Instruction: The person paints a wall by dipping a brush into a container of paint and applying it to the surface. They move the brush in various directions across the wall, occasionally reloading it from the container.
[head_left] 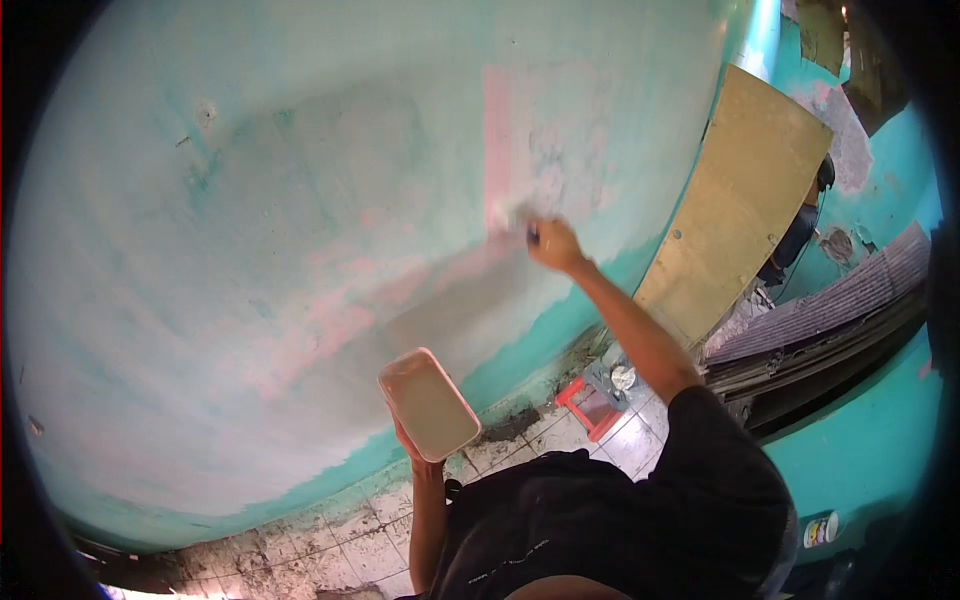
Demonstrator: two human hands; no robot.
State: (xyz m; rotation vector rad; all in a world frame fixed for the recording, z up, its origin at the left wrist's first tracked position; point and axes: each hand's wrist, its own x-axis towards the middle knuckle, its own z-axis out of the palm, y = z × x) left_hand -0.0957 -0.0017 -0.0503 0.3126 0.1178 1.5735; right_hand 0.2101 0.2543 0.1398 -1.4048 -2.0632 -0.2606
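My right hand point(556, 246) is closed around the handle of a paintbrush point(524, 220), its head smeared by motion. The brush is at the wall point(330, 200), beside a vertical pink stripe point(497, 130). Lower down, my left hand point(408, 442) grips a pinkish rectangular plastic tub point(472, 428) from its underside and left edge. Pale, whitish liquid fills part of the tub. Whitish paint covers much of the turquoise wall, with pink patches showing through. Most of the left fingers are hidden behind the tub.
A tan board point(740, 190) leans at the right of the wall. Near it are stacked corrugated sheets point(830, 300) and a small red stool point(590, 410) on the dirty tiled floor point(370, 550). A white labelled can point(821, 529) is at lower right.
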